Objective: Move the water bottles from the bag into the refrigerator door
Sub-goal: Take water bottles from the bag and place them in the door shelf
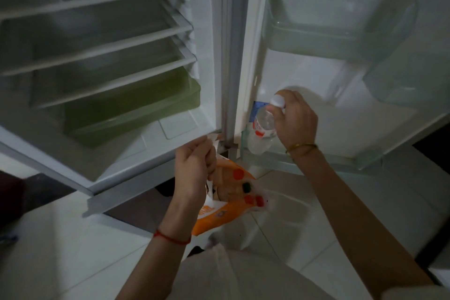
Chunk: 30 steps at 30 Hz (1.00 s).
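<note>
My right hand (293, 119) grips a clear water bottle (261, 129) by its white cap, and the bottle's base sits low in the bottom shelf (316, 162) of the open refrigerator door, at that shelf's left end. My left hand (194, 170) holds up the white handle of an orange and white plastic bag (226, 209) just below the fridge's front edge. Inside the bag's open mouth show several red caps and one dark cap (246, 187).
The fridge body (97, 56) stands open at the left, with several bare shelves and a green-tinted drawer (136, 114). Two higher transparent door bins (341, 29) hang at the upper right. White floor tiles lie below.
</note>
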Available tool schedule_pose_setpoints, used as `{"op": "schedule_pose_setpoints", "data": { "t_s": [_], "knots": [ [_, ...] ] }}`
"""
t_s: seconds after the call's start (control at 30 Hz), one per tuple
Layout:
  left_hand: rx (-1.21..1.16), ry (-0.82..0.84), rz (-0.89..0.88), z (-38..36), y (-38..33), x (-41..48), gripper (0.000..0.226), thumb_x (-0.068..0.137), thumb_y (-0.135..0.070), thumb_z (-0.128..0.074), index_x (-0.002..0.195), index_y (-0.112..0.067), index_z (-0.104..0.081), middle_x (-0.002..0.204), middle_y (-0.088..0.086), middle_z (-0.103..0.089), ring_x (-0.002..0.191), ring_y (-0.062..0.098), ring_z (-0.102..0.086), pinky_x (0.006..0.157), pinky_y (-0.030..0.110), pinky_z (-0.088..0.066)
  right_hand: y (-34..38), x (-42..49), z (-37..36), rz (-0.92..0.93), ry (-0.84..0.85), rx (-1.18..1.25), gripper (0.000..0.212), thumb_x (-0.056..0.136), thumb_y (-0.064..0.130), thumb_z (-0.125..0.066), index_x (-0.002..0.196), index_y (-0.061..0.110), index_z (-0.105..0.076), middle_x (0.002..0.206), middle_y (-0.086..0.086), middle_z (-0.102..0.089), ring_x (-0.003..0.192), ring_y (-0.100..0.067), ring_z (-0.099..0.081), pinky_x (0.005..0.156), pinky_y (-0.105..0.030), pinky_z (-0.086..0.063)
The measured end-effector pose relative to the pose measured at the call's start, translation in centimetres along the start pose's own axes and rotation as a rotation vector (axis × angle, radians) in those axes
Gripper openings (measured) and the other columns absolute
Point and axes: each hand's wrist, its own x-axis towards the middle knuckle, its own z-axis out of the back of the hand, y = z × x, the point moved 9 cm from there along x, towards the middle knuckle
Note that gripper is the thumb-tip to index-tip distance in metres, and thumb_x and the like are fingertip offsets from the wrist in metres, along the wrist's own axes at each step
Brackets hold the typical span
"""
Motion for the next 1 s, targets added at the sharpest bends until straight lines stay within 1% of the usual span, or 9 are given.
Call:
{"op": "schedule_pose_setpoints", "data": {
  "t_s": [0.07, 0.2, 0.33, 0.5, 0.67, 0.77, 0.83, 0.9, 1.0],
  "knots": [
    [-0.004, -0.020, -0.007, -0.2, 0.1, 0.0, 0.026, 0.098, 0.002, -0.037, 0.081, -0.005, -0.054, 0.045, -0.007, -0.026, 0.038, 0.007, -0.020, 0.038, 0.018, -0.021, -0.3, 0.5, -1.5, -0.004, 0.045, -0.016, 0.027, 0.089, 0.031, -0.060, 0.106, 0.010, -0.062, 0.105, -0.011, -0.064, 0.095, -0.032, -0.061, 0.071, -0.032, -0.044],
    [-0.010, -0.059, 0.000, -0.4, 0.6, 0.1, 0.022, 0.099, 0.002, -0.037, 0.097, 0.004, -0.059, 0.046, -0.007, -0.026, 0.038, 0.006, -0.020, 0.038, 0.018, -0.021, -0.6, 1.2, -3.6, 0.007, 0.102, -0.018, 0.035, 0.088, 0.040, -0.061, 0.106, 0.009, -0.061, 0.105, -0.010, -0.063, 0.095, -0.029, -0.061, 0.069, -0.030, -0.040],
    [-0.009, -0.102, -0.011, -0.2, 0.7, 0.1, 0.029, 0.098, 0.002, -0.038, 0.073, 0.011, -0.051, 0.049, -0.003, -0.024, 0.041, 0.009, -0.019, 0.040, 0.019, -0.019, -1.2, 1.2, -5.2, -0.008, 0.146, -0.009, 0.036, 0.085, 0.042, -0.065, 0.098, 0.009, -0.059, 0.100, -0.009, -0.061, 0.091, -0.028, -0.060, 0.065, -0.027, -0.033],
    [0.000, -0.133, -0.019, -0.3, 0.7, 0.1, 0.027, 0.099, 0.001, -0.038, 0.077, 0.007, -0.053, 0.050, -0.001, -0.024, 0.040, 0.008, -0.020, 0.039, 0.019, -0.020, -1.4, 1.0, -6.1, -0.001, 0.147, -0.008, 0.037, 0.083, 0.045, -0.067, 0.095, 0.011, -0.057, 0.099, -0.007, -0.059, 0.090, -0.026, -0.059, 0.064, -0.027, -0.033],
    [-0.014, -0.152, -0.008, -0.5, 0.8, -0.1, 0.029, 0.099, 0.000, -0.037, 0.095, 0.019, -0.058, 0.049, -0.003, -0.025, 0.041, 0.008, -0.020, 0.038, 0.019, -0.022, -1.6, 0.7, -6.5, -0.005, 0.219, 0.071, 0.046, 0.076, 0.049, -0.071, 0.098, 0.013, -0.055, 0.102, -0.006, -0.058, 0.091, -0.024, -0.057, 0.064, -0.028, -0.039],
    [-0.013, -0.161, -0.026, -1.0, 0.5, -0.6, 0.025, 0.100, -0.001, -0.038, 0.085, 0.005, -0.058, 0.050, -0.002, -0.025, 0.041, 0.009, -0.021, 0.038, 0.020, -0.021, -1.6, -0.6, -4.5, 0.023, 0.115, 0.183, 0.045, 0.078, 0.047, -0.071, 0.097, 0.012, -0.050, 0.096, -0.002, -0.052, 0.078, -0.014, -0.051, 0.058, -0.023, -0.041],
    [-0.011, -0.163, -0.033, -1.3, 0.4, -1.0, 0.034, 0.100, -0.001, -0.038, 0.067, -0.009, -0.045, 0.050, -0.001, -0.025, 0.041, 0.009, -0.020, 0.038, 0.020, -0.021, -2.0, -2.5, -3.5, 0.053, 0.081, 0.187, 0.031, 0.086, 0.040, -0.067, 0.081, 0.014, -0.049, 0.076, 0.002, -0.049, 0.062, -0.011, -0.045, 0.052, -0.017, -0.034],
    [-0.018, -0.160, -0.034, -1.6, 0.4, -1.2, 0.040, 0.099, 0.000, -0.038, 0.061, -0.014, -0.036, 0.050, -0.001, -0.025, 0.040, 0.009, -0.021, 0.037, 0.020, -0.021, -3.1, -5.1, -5.3, 0.038, 0.246, 0.168, 0.037, 0.089, 0.032, -0.064, 0.061, 0.019, -0.043, 0.057, 0.005, -0.044, 0.050, -0.012, -0.040, 0.050, -0.023, -0.029],
    [-0.031, -0.161, -0.038, -2.2, 0.3, -1.5, 0.041, 0.099, 0.001, -0.037, 0.061, -0.015, -0.035, 0.049, -0.002, -0.025, 0.040, 0.009, -0.021, 0.038, 0.019, -0.021, -5.8, -9.8, -10.1, -0.153, 0.640, 0.156, 0.052, 0.088, 0.045, -0.059, 0.047, 0.024, -0.038, 0.046, 0.007, -0.039, 0.044, -0.008, -0.038, 0.051, -0.025, -0.031]
  ]
}}
